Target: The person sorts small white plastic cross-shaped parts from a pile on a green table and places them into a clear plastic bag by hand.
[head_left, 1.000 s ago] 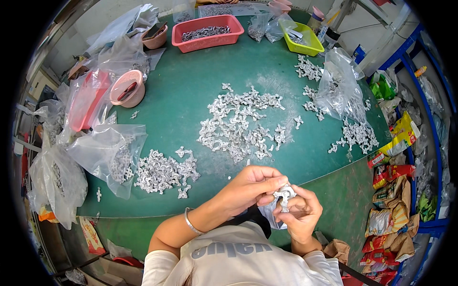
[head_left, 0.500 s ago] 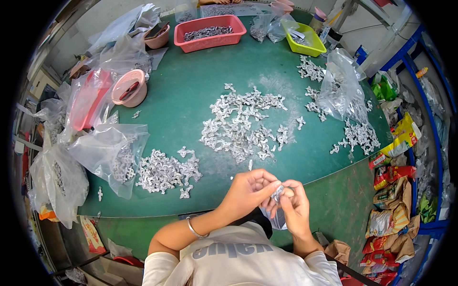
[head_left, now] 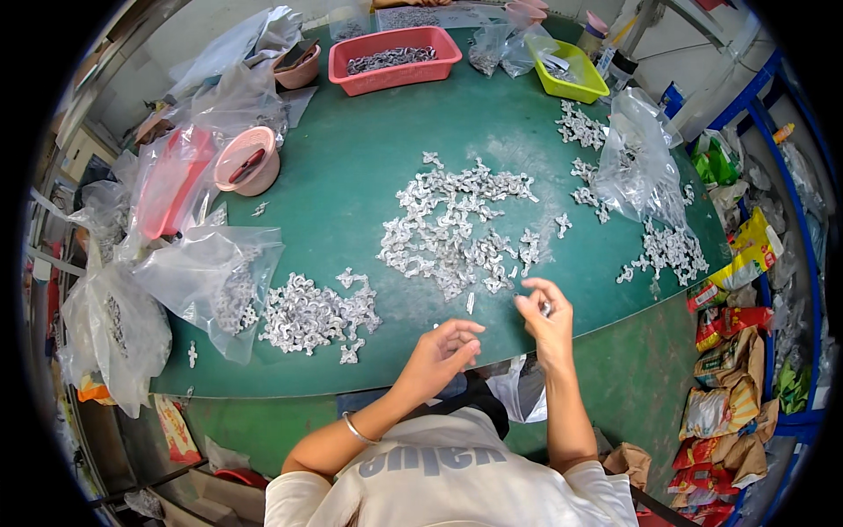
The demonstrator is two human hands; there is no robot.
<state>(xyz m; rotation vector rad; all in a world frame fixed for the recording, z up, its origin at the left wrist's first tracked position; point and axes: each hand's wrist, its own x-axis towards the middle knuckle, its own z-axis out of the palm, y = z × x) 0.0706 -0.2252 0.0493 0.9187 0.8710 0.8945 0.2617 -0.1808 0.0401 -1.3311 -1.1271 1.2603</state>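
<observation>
While the left hand (head_left: 443, 353) curls loosely, the right hand (head_left: 548, 323) grips one grey piece (head_left: 545, 309).
One red tub (head_left: 399, 80) holds metal parts (head_left: 391, 60).

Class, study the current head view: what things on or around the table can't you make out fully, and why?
All in the head view:
- Small metallic thing: mostly covered by the right hand.
- Central metal pieces: overlapping and too small to count.
- Clear bag at the right: folds and glare obscure its contents.
- Co-worker: cut off by the upper edge.
</observation>
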